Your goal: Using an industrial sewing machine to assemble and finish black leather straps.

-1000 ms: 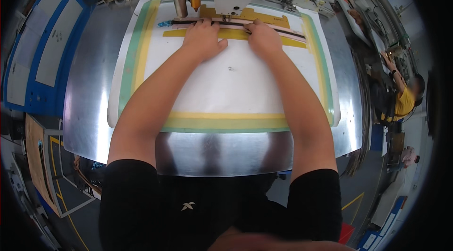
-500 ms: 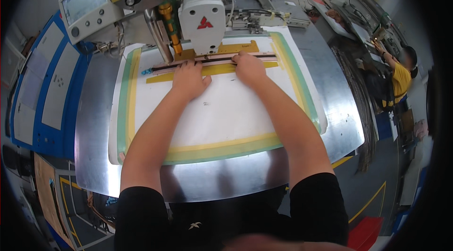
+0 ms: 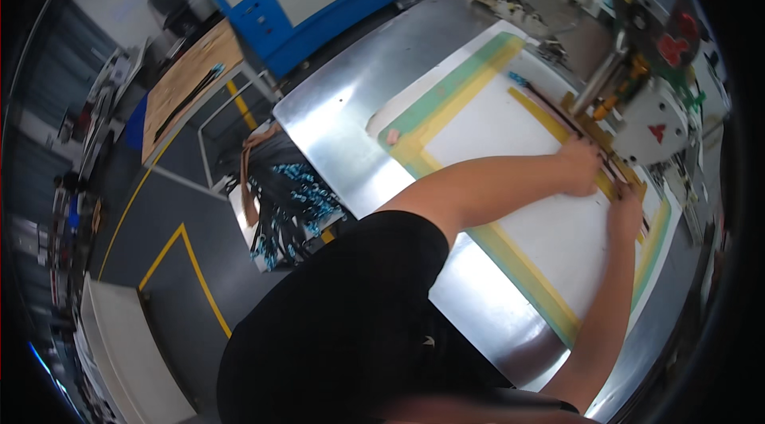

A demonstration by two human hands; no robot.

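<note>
A long, narrow dark strip (image 3: 555,108) with a bright blue end lies along a yellow guide bar (image 3: 540,116) on a white sheet (image 3: 498,133) edged with yellow and green tape. Bent over the strip, the fingers of my left hand (image 3: 582,164) press it just in front of the white sewing machine head (image 3: 655,125). My right hand (image 3: 626,207) grips farther along the same strip, toward its other end. Both hands cover parts of the strip, and the fingertips are too small to see clearly.
The sheet lies on a shiny metal table (image 3: 362,97). To the left, a bundle of dark strips with blue ends (image 3: 299,193) hangs low beside it. Behind that stand a wooden-topped table (image 3: 179,77) holding another dark strip (image 3: 187,105) and a blue cabinet (image 3: 271,29).
My view has swung to the left, so the machine and both hands now sit at the right. My hands remain on the strip and look closer together.
</note>
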